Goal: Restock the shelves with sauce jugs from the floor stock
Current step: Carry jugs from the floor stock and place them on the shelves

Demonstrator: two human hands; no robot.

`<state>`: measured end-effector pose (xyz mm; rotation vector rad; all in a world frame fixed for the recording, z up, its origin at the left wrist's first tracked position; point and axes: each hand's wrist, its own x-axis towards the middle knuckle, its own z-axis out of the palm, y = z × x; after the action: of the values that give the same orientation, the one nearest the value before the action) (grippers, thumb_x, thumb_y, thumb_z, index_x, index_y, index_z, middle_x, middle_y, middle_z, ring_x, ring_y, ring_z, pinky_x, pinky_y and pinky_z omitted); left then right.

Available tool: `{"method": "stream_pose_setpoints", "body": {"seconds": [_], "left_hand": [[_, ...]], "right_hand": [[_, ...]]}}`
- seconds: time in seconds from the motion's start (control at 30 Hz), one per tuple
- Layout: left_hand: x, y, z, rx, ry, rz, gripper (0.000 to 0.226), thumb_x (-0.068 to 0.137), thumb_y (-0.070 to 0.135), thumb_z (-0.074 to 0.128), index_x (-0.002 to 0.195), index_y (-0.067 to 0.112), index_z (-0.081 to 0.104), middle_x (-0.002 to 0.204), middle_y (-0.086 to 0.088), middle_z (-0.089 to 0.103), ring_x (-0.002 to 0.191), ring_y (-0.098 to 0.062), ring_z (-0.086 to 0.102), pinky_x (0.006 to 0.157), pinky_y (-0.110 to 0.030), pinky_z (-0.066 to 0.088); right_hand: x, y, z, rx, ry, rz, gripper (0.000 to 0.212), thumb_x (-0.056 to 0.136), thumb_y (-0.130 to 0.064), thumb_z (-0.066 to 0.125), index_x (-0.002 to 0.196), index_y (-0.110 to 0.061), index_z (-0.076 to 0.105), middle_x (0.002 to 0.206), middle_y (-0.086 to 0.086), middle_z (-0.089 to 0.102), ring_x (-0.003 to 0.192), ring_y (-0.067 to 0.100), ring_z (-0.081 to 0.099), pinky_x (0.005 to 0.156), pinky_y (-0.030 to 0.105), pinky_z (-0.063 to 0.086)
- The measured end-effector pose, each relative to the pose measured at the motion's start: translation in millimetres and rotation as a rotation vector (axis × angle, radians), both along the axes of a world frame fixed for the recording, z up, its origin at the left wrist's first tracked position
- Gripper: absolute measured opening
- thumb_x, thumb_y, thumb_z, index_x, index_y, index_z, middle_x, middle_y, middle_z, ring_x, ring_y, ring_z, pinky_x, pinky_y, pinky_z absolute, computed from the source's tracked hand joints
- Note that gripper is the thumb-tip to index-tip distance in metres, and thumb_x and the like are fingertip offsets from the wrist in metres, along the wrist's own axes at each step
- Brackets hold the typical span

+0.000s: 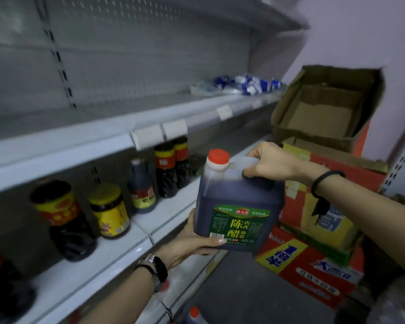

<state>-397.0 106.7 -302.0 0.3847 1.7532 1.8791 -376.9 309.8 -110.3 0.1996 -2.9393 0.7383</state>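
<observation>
Clamped tight: right hand [271, 162] round the handle of the squarish plastic vinegar jug [239, 195], red screw cap [218, 156] just beside. The left hand [192, 242] cups its base, thumb up the side. It's held mid-air, white metal shelf [168, 216] left, cardboard cartons [313, 260] right.

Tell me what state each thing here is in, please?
Jug: capped, nearly full, held in the air.
Right hand: grips the jug's handle.
Left hand: holds the jug's base.
Box: open, empty.
Jar: lidded, upright.
Bottles: capped, upright.
</observation>
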Motion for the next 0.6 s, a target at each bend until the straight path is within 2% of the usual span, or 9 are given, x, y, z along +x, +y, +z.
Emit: {"method": "stream_pose_setpoints", "body": {"seconds": [0.1, 0.17, 0.33, 0.43, 0.5, 0.53, 0.6], "left_hand": [[8.1, -11.2, 71.6, 0.01, -0.003, 0.014, 0.096, 0.067, 0.002, 0.084, 0.14, 0.031, 0.028, 0.133, 0.0, 0.056, 0.109, -0.018, 0.064, 0.072, -0.033, 0.058], [15.8, -20.5, 116.9, 0.002, 0.01, 0.009, 0.095, 0.068, 0.002, 0.083, 0.14, 0.032, 0.029, 0.133, 0.002, 0.056, 0.11, -0.016, 0.064, 0.072, -0.03, 0.057], [37.1, -46.4, 214.6, -0.038, 0.063, 0.026, 0.092, 0.071, 0.008, 0.082, 0.14, 0.034, 0.026, 0.132, 0.002, 0.057, 0.109, -0.015, 0.064, 0.074, -0.028, 0.057], [55.8, -64.2, 259.9, -0.081, 0.085, 0.051, 0.086, 0.071, 0.014, 0.082, 0.137, 0.034, 0.031, 0.126, 0.004, 0.062, 0.104, -0.013, 0.066, 0.07, -0.024, 0.055], [67.4, -78.2, 283.0, -0.109, 0.115, 0.055, 0.086, 0.067, 0.024, 0.086, 0.135, 0.034, 0.034, 0.123, 0.006, 0.063, 0.103, -0.012, 0.065, 0.067, -0.021, 0.053], [73.2, -85.4, 292.5, -0.125, 0.119, 0.064, 0.088, 0.064, 0.029, 0.088, 0.134, 0.035, 0.034, 0.121, 0.007, 0.064, 0.102, -0.011, 0.065, 0.065, -0.021, 0.052], [84.4, -101.6, 307.2, -0.132, 0.128, 0.074, 0.092, 0.061, 0.033, 0.089, 0.134, 0.032, 0.034, 0.113, 0.007, 0.065, 0.086, -0.009, 0.065, 0.057, -0.023, 0.051]], "right_hand": [[7.3, -10.5, 74.2, 0.03, 0.015, 0.03, 0.017, 0.071, -0.015, 0.064, 0.06, -0.002, 0.061, 0.053, 0.0, 0.054, 0.048, 0.006, 0.049, 0.048, 0.024, 0.038], [14.4, -19.0, 120.5, 0.028, 0.025, 0.053, 0.02, 0.071, -0.015, 0.064, 0.062, 0.003, 0.059, 0.054, 0.003, 0.053, 0.052, 0.011, 0.049, 0.049, 0.025, 0.035], [38.3, -45.5, 219.0, 0.023, 0.055, 0.096, 0.021, 0.074, -0.01, 0.064, 0.056, -0.007, 0.053, 0.05, 0.002, 0.049, 0.044, 0.008, 0.044, 0.045, 0.022, 0.03], [48.8, -62.7, 266.0, 0.062, 0.06, 0.104, 0.02, 0.074, -0.014, 0.065, 0.066, 0.005, 0.061, 0.056, 0.007, 0.055, 0.052, 0.013, 0.05, 0.049, 0.026, 0.033], [55.9, -75.7, 291.3, 0.082, 0.065, 0.121, 0.019, 0.073, -0.014, 0.064, 0.069, 0.004, 0.064, 0.058, 0.006, 0.057, 0.053, 0.012, 0.051, 0.048, 0.024, 0.035], [60.2, -83.3, 301.8, 0.088, 0.072, 0.136, 0.018, 0.073, -0.013, 0.063, 0.066, 0.003, 0.063, 0.057, 0.005, 0.057, 0.051, 0.011, 0.049, 0.048, 0.023, 0.034], [68.7, -100.8, 319.7, 0.097, 0.082, 0.171, 0.019, 0.073, -0.012, 0.061, 0.056, -0.005, 0.057, 0.052, 0.002, 0.053, 0.045, 0.008, 0.043, 0.046, 0.023, 0.032]]}}
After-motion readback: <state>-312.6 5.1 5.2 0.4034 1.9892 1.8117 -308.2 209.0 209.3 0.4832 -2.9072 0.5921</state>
